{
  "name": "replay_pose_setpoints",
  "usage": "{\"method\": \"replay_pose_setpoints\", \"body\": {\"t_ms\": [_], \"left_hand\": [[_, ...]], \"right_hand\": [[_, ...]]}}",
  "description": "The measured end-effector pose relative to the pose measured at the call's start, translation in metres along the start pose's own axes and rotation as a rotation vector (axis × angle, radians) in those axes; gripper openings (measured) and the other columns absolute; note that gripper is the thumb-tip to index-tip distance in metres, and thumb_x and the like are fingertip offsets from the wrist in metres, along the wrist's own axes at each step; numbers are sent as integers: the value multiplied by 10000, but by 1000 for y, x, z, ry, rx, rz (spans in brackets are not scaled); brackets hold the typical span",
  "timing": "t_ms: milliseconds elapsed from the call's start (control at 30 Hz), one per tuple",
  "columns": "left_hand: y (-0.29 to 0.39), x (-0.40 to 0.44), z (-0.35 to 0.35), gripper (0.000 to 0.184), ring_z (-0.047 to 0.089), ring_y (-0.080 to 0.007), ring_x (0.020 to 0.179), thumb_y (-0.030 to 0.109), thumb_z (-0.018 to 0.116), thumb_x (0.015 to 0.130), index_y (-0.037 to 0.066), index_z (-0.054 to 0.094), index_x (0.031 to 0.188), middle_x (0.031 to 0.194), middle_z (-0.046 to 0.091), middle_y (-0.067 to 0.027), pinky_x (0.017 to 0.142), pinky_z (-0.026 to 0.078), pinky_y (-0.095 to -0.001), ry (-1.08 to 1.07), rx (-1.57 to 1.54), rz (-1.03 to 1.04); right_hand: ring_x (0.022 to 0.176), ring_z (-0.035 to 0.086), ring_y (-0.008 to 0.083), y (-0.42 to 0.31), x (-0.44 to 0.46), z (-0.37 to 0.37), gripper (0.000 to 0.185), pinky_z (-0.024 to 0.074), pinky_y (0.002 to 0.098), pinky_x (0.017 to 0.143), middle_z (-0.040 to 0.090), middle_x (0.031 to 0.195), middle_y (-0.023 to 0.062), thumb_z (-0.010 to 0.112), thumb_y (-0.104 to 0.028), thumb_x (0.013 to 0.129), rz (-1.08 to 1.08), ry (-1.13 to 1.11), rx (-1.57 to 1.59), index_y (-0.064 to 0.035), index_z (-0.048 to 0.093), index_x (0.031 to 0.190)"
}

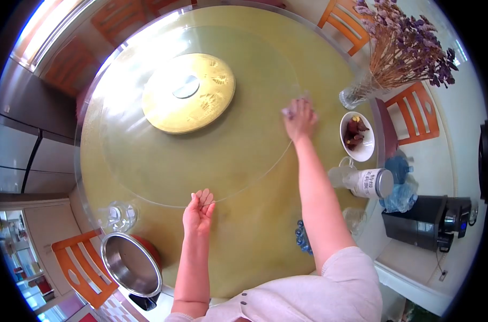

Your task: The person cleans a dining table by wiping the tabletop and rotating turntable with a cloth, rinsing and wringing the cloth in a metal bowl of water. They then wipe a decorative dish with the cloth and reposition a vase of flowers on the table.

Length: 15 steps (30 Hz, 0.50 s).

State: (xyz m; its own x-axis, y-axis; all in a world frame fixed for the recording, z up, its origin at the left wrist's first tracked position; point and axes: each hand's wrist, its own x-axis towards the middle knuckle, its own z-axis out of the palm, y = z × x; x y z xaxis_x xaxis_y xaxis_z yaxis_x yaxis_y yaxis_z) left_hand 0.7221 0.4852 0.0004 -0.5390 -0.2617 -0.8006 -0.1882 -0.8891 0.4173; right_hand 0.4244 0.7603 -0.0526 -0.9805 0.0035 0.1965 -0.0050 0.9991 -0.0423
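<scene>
A large round glass turntable [254, 155] covers the middle of the yellow-green round table [254, 236]. At its near edge is my left hand [199, 212], palm turned up, fingers loosely bent and apart. Nothing shows in that palm; whether the fingertips touch the glass rim I cannot tell. My right arm reaches far forward, and my right hand [301, 121] presses down on the right part of the glass. Bunched beneath its fingers is a small greyish-purple cloth [288, 113], blurred and mostly hidden by the hand. A golden disc [211, 102] with a silvery centre lies farther back on the glass.
Along the right side stand a vase of dried flowers [354, 95], a white bowl [366, 149] of dark food, a glass pitcher [340, 174] and a labelled jar [370, 183]. Glasses [123, 216] and a steel pot [111, 257] are at left. Blue beads [302, 236] lie near my right arm.
</scene>
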Motion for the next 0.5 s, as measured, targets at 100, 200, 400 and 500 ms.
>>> {"method": "replay_pose_setpoints", "body": {"t_ms": [100,200,400,500], "left_hand": [[5,-1,-4,345,620,-248,1047,308,466,977,19,550,1147,1189,607,-135,776,575,-344,-10,10,3],[4,0,-2,350,619,-239,1046,309,461,979,19,539,1160,1195,604,-133,776,570,-329,-19,27,4],[-6,0,9,337,636,-210,997,294,455,985,26,537,1171,1148,628,-97,732,563,-310,0,28,-10],[-15,15,-1,321,651,-198,954,284,458,984,35,546,1168,1107,647,-82,711,567,-314,-100,-11,-50]], "right_hand": [[1364,275,279,-1,-10,2,592,222,526,1070,321,1473,82,456,-408,879,75,47,-56,-166,341,1408],[1380,250,281,-30,-28,-6,626,210,532,1070,292,1494,96,447,-404,867,-119,-43,-75,-160,325,1430],[1392,208,291,-131,-172,-38,627,136,550,1100,286,1498,102,463,-403,863,-510,-166,149,-126,365,1417],[1395,199,284,-150,-271,-65,598,134,491,1124,365,1443,100,542,-417,830,-668,-313,226,-134,452,1350]]}}
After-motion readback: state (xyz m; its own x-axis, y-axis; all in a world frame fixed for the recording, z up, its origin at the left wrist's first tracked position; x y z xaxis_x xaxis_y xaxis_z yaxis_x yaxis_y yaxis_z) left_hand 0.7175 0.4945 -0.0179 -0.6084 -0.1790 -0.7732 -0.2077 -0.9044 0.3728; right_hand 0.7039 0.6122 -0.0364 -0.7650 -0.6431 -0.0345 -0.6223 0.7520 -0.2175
